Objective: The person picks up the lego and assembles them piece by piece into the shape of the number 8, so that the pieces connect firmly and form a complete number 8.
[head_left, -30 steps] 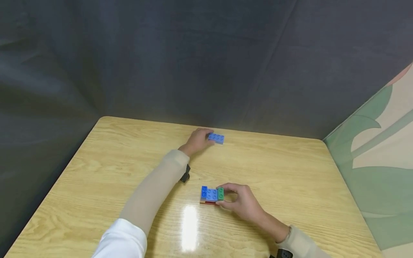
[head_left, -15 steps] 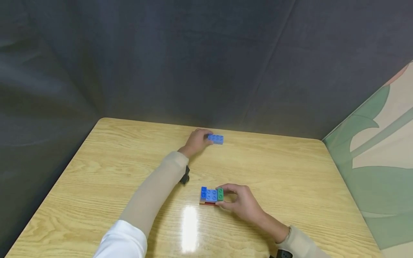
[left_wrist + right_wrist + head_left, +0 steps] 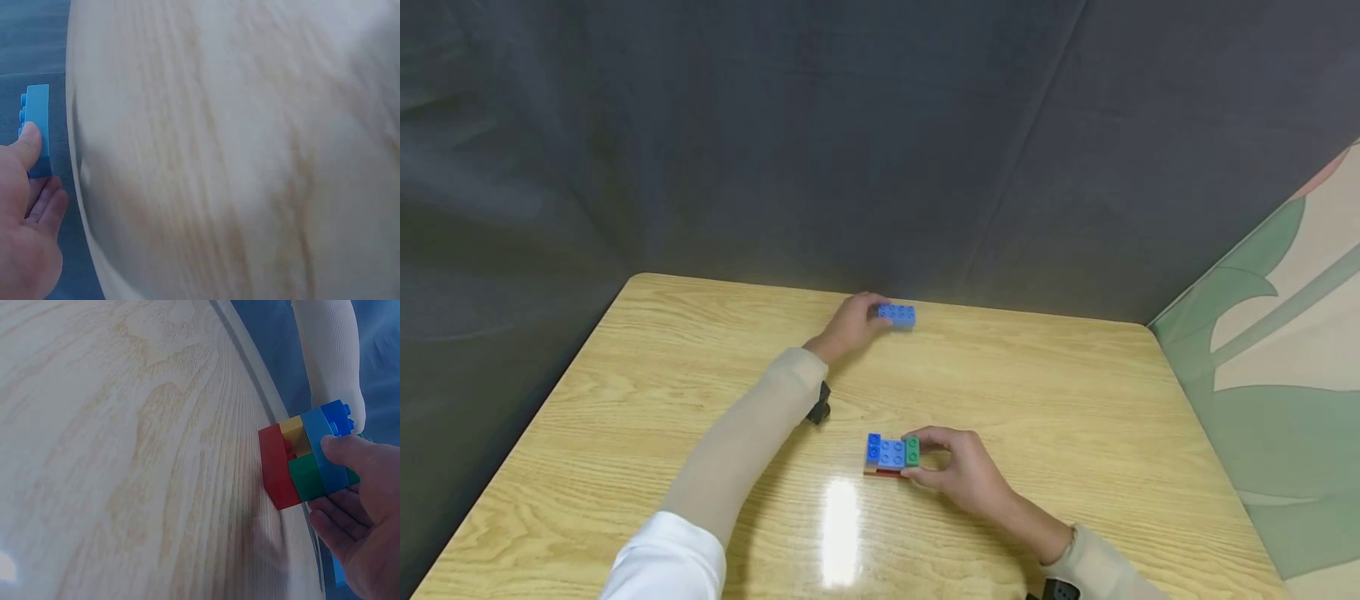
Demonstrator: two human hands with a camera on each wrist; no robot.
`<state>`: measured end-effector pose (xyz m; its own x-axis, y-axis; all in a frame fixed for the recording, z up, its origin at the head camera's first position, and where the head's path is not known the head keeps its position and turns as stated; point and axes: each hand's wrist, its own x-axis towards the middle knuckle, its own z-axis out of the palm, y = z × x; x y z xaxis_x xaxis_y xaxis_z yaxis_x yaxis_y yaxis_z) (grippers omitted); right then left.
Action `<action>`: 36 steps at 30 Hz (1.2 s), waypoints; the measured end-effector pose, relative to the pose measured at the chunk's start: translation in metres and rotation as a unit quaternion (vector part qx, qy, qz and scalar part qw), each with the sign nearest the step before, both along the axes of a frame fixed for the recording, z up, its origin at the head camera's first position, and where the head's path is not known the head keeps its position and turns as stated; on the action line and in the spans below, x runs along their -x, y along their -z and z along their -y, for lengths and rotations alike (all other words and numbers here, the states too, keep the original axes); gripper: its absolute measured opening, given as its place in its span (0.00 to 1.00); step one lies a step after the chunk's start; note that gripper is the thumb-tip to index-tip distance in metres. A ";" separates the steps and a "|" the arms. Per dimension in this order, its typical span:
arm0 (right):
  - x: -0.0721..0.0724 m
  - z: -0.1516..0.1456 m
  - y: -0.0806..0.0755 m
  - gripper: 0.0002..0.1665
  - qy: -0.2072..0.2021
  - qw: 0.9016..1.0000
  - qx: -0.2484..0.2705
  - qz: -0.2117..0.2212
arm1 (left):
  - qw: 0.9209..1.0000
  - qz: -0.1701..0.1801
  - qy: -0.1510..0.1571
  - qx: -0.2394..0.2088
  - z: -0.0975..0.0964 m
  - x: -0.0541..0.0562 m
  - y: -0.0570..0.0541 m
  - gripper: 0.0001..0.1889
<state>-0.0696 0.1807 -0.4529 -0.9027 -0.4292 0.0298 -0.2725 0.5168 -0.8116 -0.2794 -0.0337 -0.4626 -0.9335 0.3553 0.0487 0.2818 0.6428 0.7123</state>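
Observation:
At the far side of the table, my left hand (image 3: 852,322) pinches a light blue brick (image 3: 897,315) by its left end. In the left wrist view the thumb lies across this brick (image 3: 39,128), whose studs face left. Nearer to me, my right hand (image 3: 967,468) holds a stack of toy bricks (image 3: 891,454) at its right side. The right wrist view shows a red brick (image 3: 279,469) as its base, yellow and green bricks above, then a light blue layer under the thumb. A dark blue brick (image 3: 337,416) and a partly hidden green one top it.
The wooden table (image 3: 1075,400) has its back edge just beyond the left hand. A dark curtain (image 3: 880,150) hangs behind it, and a patterned cloth (image 3: 1292,375) is at the right. Light reflects off the tabletop near the stack.
My left hand has moved slightly left and away from me with the light blue brick, which has turned a little. The right hand and the stack stay in place.

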 end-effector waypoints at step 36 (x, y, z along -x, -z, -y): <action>0.000 0.003 0.000 0.19 -0.006 1.000 0.002 0.014 | 0.988 -0.079 0.123 -0.057 0.023 -0.050 -0.060 0.20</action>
<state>-0.0695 0.1781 -0.4533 -0.8980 -0.4399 0.0065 -0.2558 0.5101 -0.8212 -0.2293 -0.0568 -0.4027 -0.7970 0.5539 0.2406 0.5335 0.4589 0.7105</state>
